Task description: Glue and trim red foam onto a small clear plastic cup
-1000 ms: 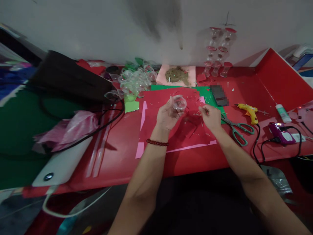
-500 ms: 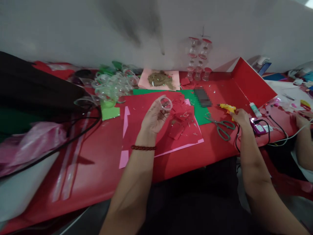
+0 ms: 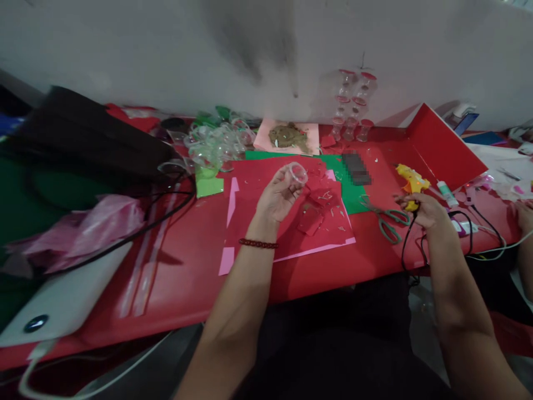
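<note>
My left hand [image 3: 280,195] holds a small clear plastic cup-like piece [image 3: 298,174] by its side, its round rim facing up, above red sheets [image 3: 258,222] with pink edges. Scraps of red paper [image 3: 311,216] lie just beyond that hand. In my right hand [image 3: 425,208] is a yellow hot glue gun [image 3: 412,180], gripped by its handle and raised off the table, its black cord hanging down. Green-handled scissors [image 3: 389,225] lie open on the table, left of my right hand.
Clear plastic pieces [image 3: 216,141] pile up at the back left. Stacked clear plastic shapes with red discs [image 3: 350,103] stand by the wall. A red box-like panel [image 3: 445,147], a glue bottle [image 3: 447,193], a silver laptop [image 3: 70,300] and another person's hand [image 3: 523,214] are also around.
My right hand has lifted the glue gun from the table and turned it slightly. My left hand still holds the clear piece, now tilted differently. The whole view has shifted leftward.
</note>
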Demonstrator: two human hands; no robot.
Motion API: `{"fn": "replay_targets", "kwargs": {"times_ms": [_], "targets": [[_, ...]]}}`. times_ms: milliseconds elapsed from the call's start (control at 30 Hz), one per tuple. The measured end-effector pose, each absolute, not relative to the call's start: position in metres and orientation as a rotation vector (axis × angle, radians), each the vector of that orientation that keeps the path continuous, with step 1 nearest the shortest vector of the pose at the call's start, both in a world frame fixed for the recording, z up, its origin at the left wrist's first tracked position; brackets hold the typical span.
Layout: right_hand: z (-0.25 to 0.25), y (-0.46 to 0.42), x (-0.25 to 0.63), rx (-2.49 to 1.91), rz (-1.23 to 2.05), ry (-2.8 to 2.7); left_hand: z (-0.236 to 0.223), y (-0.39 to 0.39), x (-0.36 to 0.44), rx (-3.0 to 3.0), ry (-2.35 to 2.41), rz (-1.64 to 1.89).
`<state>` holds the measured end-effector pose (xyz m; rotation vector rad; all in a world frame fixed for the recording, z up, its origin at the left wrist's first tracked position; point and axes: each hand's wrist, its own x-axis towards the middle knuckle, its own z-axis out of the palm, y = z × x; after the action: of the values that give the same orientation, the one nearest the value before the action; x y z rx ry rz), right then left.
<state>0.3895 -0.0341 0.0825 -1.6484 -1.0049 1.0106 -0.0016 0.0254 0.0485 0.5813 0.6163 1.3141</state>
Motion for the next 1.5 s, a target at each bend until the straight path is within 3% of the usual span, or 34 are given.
{"fn": "replay_targets", "kwargs": {"times_ms": [67, 267, 633, 867, 1500], "targets": [[0.092, -0.038, 0.366, -1.467, 1.25, -0.829, 0.049, 0.024, 0.0, 0.582, 0.613, 1.283], [0.11, -0.023, 0.284, -1.244, 1.256, -0.97, 0.049, 0.023, 0.004, 0.555, 0.612, 1.253], [0.067, -0.008, 0.235, -1.082, 1.506, -1.156, 0.05, 0.018, 0.007, 0.433, 0.606, 1.202], [0.058, -0.015, 0.231, -1.09, 1.26, -1.331, 0.047, 0.013, 0.015, 0.451, 0.675, 1.123], [0.036, -0.012, 0.237, -1.161, 1.084, -1.554, 0.044, 0.012, 0.017, 0.513, 0.796, 1.123]]}}
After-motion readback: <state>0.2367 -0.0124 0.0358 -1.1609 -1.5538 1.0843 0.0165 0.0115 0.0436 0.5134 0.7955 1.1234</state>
